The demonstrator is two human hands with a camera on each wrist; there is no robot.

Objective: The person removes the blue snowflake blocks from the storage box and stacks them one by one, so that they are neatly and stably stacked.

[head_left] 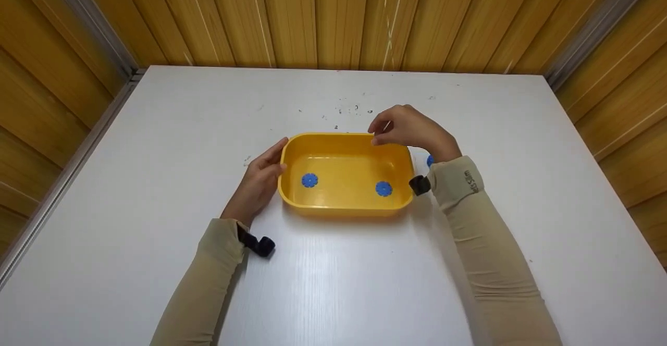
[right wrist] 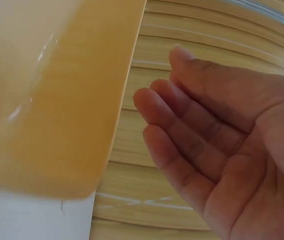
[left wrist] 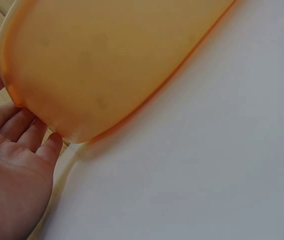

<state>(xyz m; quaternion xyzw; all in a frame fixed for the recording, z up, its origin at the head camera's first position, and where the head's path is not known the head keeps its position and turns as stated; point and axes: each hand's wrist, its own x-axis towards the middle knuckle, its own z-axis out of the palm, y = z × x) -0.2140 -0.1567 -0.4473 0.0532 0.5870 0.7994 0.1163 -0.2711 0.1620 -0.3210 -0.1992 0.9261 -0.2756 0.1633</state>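
Observation:
My left hand (head_left: 259, 179) holds the left end of a yellow plastic tub (head_left: 341, 208). Its thumb is at the rim and its fingers lie against the outer wall, as the left wrist view also shows. Two blue notched plastic discs, one at the left (head_left: 309, 180) and one at the right (head_left: 384, 188), lie flat on the tub's floor. Over the far right corner of the tub hovers my right hand (head_left: 409, 127), its fingers loosely bent. Nothing sits between its fingers and thumb in the right wrist view, where the hand (right wrist: 207, 135) is apart from the tub wall.
Another blue disc (head_left: 430, 160) lies on the white table (head_left: 333, 278) right of the tub, partly hidden by my right wrist. Small dark marks dot the table behind the tub. Wood-look panels (head_left: 338, 17) stand beyond the table's back edge and at both sides.

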